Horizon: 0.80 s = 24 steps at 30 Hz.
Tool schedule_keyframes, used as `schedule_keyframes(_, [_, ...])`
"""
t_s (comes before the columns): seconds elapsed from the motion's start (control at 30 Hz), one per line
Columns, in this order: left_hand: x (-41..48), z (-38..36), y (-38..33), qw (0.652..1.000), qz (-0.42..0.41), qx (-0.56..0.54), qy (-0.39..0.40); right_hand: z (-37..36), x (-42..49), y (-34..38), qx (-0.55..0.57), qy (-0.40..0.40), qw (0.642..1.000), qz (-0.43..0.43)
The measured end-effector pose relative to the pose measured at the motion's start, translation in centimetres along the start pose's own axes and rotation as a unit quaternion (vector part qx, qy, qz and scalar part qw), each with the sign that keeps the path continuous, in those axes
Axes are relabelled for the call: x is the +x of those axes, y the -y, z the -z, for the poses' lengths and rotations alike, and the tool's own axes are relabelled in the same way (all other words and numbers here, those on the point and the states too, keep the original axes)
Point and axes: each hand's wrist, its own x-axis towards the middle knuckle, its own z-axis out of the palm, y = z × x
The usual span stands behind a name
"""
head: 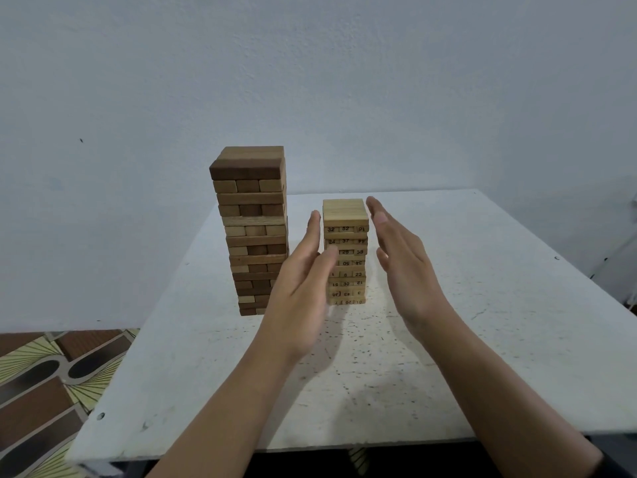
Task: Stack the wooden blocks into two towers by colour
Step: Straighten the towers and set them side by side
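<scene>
Two towers stand in your way mid-surface [482, 339]: the tall dark tower [253, 232] toward the left edge, the shorter pale tower [345, 251] just beside it. Your left grip [303, 270], fingers straight, fills the narrow gap between them. Your right grip [403, 267], likewise flat, flanks the pale tower's other side. Beyond it you have room to the right edge, and more along the near edge.

Black printed numbers stand on the block ends of the pale tower [345, 251]. The top numbered row reads 32, 52 and an upside-down 16. Lower rows show 37, then 50 and 34, then 23, then 30 and 12, then 43 and 3, and 20 at the bottom. The remaining numbers are too blurred or hidden to read.
</scene>
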Motion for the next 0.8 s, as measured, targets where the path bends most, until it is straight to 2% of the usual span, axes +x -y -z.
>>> schedule_keyframes(0.23, [0.7,-0.8,0.1,1.0,-0.013,0.015,-0.021,1.1,0.8,-0.5,-0.011,0.053,0.999,0.007])
schedule_keyframes(0.47, [1.3,-0.8,0.9,0.999,-0.022,0.011,-0.02,1.1,1.3,-1.2,-0.041,0.031,0.999,0.004])
schedule_keyframes(0.8, [1.4,-0.7,1.0,0.999,-0.027,0.016,-0.023,0.8,1.6,-1.8,-0.048,0.021,0.997,0.049])
